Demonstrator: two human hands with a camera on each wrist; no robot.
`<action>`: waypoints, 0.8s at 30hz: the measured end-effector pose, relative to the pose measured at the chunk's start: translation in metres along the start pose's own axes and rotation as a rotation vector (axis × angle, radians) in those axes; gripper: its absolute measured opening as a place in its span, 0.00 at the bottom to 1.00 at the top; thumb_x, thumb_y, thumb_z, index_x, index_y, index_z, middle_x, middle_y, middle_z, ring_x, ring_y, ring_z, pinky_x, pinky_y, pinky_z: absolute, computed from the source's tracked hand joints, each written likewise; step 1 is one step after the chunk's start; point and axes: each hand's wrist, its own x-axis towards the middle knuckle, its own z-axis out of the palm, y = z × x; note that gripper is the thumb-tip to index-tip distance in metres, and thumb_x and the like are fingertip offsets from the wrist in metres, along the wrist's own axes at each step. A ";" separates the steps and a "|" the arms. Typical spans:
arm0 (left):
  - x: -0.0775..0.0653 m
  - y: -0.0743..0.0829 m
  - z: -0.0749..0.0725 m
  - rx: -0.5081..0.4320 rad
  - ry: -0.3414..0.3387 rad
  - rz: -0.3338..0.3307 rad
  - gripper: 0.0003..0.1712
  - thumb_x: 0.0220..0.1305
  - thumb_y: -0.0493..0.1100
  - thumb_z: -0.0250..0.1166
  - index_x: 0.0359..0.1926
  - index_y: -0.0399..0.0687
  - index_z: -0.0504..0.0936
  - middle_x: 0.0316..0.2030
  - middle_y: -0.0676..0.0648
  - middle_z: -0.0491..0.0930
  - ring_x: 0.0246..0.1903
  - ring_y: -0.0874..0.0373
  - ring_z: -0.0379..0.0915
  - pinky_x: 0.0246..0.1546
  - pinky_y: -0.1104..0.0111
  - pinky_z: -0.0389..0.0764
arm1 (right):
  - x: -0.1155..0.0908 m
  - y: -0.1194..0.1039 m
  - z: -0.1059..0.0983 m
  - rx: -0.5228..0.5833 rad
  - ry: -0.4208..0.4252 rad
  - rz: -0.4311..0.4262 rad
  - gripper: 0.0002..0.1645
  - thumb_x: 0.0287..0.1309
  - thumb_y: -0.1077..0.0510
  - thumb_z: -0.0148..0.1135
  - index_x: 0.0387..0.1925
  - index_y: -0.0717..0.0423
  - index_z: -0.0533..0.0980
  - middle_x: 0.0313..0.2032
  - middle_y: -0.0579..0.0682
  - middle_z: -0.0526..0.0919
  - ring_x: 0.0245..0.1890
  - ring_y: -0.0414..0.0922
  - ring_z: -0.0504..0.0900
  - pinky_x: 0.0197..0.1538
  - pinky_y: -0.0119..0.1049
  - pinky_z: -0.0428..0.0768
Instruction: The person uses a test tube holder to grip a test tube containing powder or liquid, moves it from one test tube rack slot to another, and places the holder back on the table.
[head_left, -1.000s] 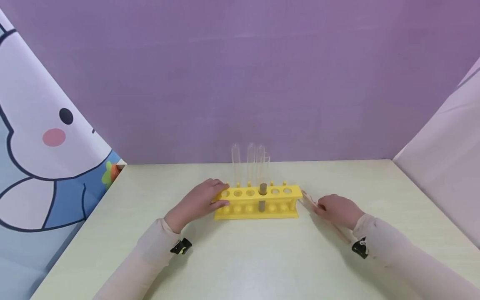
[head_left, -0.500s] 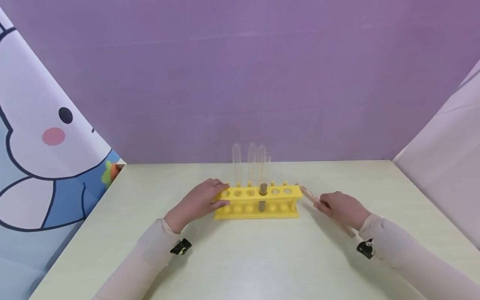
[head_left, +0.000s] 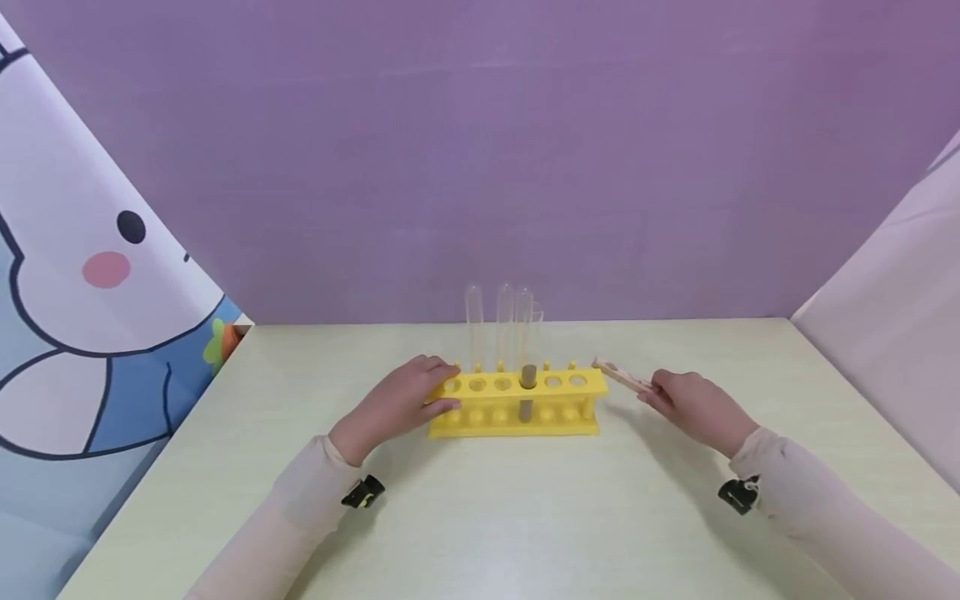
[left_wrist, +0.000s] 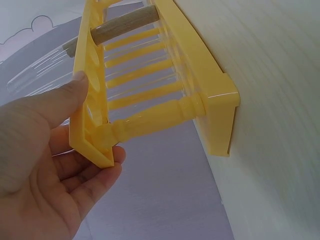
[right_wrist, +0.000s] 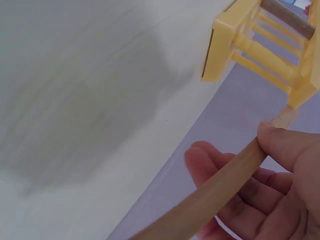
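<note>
Left hand (head_left: 396, 402) around yellow rack (head_left: 487, 397), wooden clamp (right_wrist: 215, 193) in right hand (head_left: 696, 406)

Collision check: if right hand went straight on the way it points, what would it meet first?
Likely the right end of the yellow test tube rack, met by the wooden test tube clamp in the right hand. Depth is unclear; it may pass behind, toward the clear upturned test tubes.

And there it is, upright on the pale wood-grained tabletop (head_left: 525, 517): 1 yellow plastic 6-hole test-tube rack (head_left: 491, 397)!
</note>
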 end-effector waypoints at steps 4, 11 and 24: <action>-0.001 0.001 -0.001 -0.001 -0.009 -0.008 0.28 0.59 0.49 0.67 0.55 0.36 0.76 0.47 0.42 0.79 0.46 0.50 0.75 0.48 0.61 0.77 | -0.002 0.001 -0.003 0.021 0.026 -0.007 0.10 0.61 0.57 0.61 0.28 0.59 0.73 0.15 0.43 0.65 0.15 0.37 0.60 0.19 0.29 0.61; -0.002 0.001 -0.001 0.000 -0.021 -0.008 0.28 0.60 0.49 0.66 0.56 0.36 0.76 0.47 0.43 0.79 0.45 0.51 0.74 0.48 0.61 0.77 | -0.006 0.004 -0.008 0.036 0.127 -0.010 0.10 0.66 0.57 0.55 0.31 0.58 0.71 0.16 0.43 0.63 0.15 0.37 0.58 0.19 0.29 0.59; 0.000 0.003 -0.003 -0.007 -0.020 -0.009 0.27 0.60 0.48 0.66 0.56 0.36 0.76 0.47 0.43 0.79 0.46 0.51 0.74 0.48 0.62 0.77 | -0.007 -0.003 -0.021 0.022 0.249 -0.060 0.08 0.67 0.59 0.53 0.33 0.60 0.70 0.16 0.43 0.61 0.15 0.37 0.57 0.18 0.29 0.58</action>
